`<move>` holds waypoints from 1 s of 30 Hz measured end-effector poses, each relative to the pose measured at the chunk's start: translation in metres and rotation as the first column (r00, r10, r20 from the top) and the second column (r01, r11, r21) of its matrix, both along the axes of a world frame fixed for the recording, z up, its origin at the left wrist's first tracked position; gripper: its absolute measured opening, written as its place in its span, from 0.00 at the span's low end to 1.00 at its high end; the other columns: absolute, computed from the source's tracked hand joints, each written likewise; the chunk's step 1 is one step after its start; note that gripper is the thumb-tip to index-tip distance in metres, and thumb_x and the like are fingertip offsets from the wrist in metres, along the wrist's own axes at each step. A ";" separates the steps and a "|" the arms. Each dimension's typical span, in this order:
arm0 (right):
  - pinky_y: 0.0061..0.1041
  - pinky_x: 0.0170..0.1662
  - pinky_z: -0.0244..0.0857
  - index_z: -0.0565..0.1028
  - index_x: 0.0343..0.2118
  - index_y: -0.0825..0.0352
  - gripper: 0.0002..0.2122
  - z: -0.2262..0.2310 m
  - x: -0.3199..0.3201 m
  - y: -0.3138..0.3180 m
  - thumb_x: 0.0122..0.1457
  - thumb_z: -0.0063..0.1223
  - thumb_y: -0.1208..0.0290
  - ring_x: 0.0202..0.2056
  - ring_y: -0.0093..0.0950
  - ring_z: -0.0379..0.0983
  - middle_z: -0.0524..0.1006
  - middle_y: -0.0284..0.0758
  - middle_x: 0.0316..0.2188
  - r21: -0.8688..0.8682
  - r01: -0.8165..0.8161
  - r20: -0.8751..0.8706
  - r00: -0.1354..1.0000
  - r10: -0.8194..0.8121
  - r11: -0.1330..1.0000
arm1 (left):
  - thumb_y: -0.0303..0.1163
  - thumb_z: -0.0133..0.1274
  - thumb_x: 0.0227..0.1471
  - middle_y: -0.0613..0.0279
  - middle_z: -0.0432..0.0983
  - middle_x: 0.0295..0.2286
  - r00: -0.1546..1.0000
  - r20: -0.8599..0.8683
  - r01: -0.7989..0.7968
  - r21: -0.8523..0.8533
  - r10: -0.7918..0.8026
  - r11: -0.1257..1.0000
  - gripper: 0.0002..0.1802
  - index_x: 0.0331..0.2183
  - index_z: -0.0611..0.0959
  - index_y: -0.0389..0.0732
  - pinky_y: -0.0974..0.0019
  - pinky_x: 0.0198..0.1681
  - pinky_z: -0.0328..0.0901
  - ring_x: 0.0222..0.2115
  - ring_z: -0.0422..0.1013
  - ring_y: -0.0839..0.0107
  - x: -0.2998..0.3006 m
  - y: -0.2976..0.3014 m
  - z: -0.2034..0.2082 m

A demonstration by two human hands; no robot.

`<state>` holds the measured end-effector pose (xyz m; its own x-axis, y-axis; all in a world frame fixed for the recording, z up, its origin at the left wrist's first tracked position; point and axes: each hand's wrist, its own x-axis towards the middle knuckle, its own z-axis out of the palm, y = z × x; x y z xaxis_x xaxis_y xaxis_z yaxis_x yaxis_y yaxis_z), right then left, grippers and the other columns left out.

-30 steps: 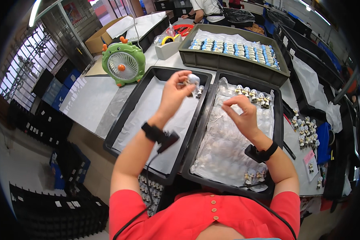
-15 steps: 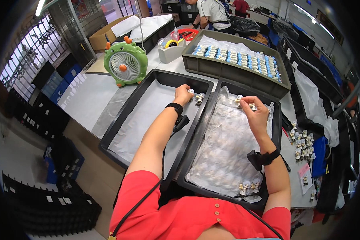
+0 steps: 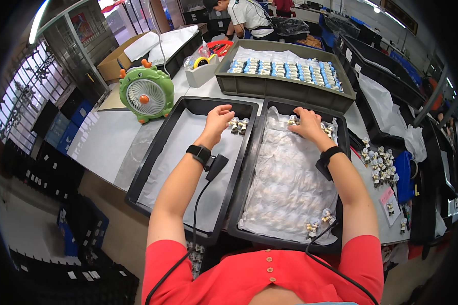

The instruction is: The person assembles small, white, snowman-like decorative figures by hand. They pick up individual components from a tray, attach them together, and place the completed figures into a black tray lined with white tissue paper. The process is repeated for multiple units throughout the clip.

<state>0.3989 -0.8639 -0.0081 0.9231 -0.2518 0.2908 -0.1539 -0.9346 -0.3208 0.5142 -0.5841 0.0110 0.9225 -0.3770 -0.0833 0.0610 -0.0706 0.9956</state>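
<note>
- At the far end of the right-hand black tray, a small white-headed figurine lies at the fingertips of the right hand; thumb and forefinger stand close about it, though whether they grip cannot be told. A pinch on the rounded head might let it slip.
- Beneath that hand, the tray's white tissue is rumpled; a fingertip catching it could drag the neighbouring figurines askew.
- Left of that tray, over a second black tray, the left hand looks empty, fingers parted, just beside a pair of figurines. A careless sweep would probably knock them out of line.
- At the tray's near end, a black cable runs close by two figurines; a tug from the right arm might snag them.
- Right of the tray, a loose heap of figurines lies on the bench; a bumped elbow could scatter it.
</note>
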 end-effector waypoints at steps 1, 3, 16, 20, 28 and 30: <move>0.37 0.49 0.50 0.71 0.42 0.58 0.24 -0.006 0.003 0.002 0.38 0.62 0.63 0.44 0.35 0.64 0.72 0.35 0.39 -0.067 0.015 -0.006 1.000 -0.015 0.998 | 0.31 0.54 0.48 0.61 0.70 0.40 0.994 -0.104 0.029 -0.131 -0.043 0.991 0.19 0.45 0.73 0.41 0.66 0.41 0.62 0.38 0.68 0.72 -0.016 0.004 0.016; 0.37 0.49 0.50 0.71 0.41 0.58 0.23 -0.019 0.008 0.004 0.38 0.62 0.64 0.43 0.34 0.64 0.73 0.34 0.37 -0.203 0.040 -0.011 0.999 -0.043 0.978 | 0.30 0.53 0.50 0.62 0.70 0.39 0.970 -0.161 0.133 -0.273 -0.182 0.953 0.17 0.43 0.73 0.41 0.67 0.41 0.62 0.38 0.68 0.74 -0.050 0.010 0.045; 0.24 0.47 0.60 0.70 0.41 0.65 0.21 0.077 -0.053 0.083 0.43 0.63 0.71 0.40 0.22 0.67 0.72 0.30 0.35 0.552 -0.565 0.474 0.818 0.327 0.613 | 0.29 0.50 0.52 0.62 0.61 0.46 0.952 0.033 0.296 -0.358 -0.304 0.886 0.29 0.54 0.60 0.42 0.72 0.45 0.61 0.44 0.65 0.73 -0.145 0.010 0.060; 0.23 0.47 0.59 0.70 0.41 0.66 0.20 0.092 -0.076 0.106 0.43 0.63 0.72 0.41 0.21 0.65 0.71 0.30 0.36 0.532 -0.648 0.504 0.760 0.411 0.545 | 0.28 0.51 0.51 0.62 0.60 0.47 0.947 0.103 0.318 -0.405 -0.303 0.857 0.30 0.55 0.60 0.42 0.73 0.44 0.62 0.42 0.65 0.76 -0.156 0.005 0.064; 0.26 0.49 0.59 0.69 0.43 0.64 0.24 0.098 -0.092 0.124 0.39 0.63 0.77 0.44 0.27 0.67 0.71 0.33 0.37 0.337 -0.697 0.582 0.682 0.442 0.633 | 0.22 0.53 0.48 0.61 0.63 0.45 0.898 0.405 0.335 -0.382 -0.170 0.861 0.31 0.54 0.60 0.39 0.73 0.43 0.65 0.42 0.66 0.75 -0.177 0.003 0.064; 0.27 0.50 0.58 0.68 0.46 0.63 0.27 0.098 -0.096 0.123 0.38 0.64 0.76 0.45 0.27 0.66 0.70 0.34 0.40 0.340 -0.690 0.565 0.693 0.447 0.639 | 0.22 0.53 0.49 0.60 0.64 0.45 0.912 0.373 0.329 -0.421 -0.169 0.845 0.31 0.53 0.60 0.38 0.72 0.43 0.65 0.42 0.67 0.73 -0.178 0.002 0.064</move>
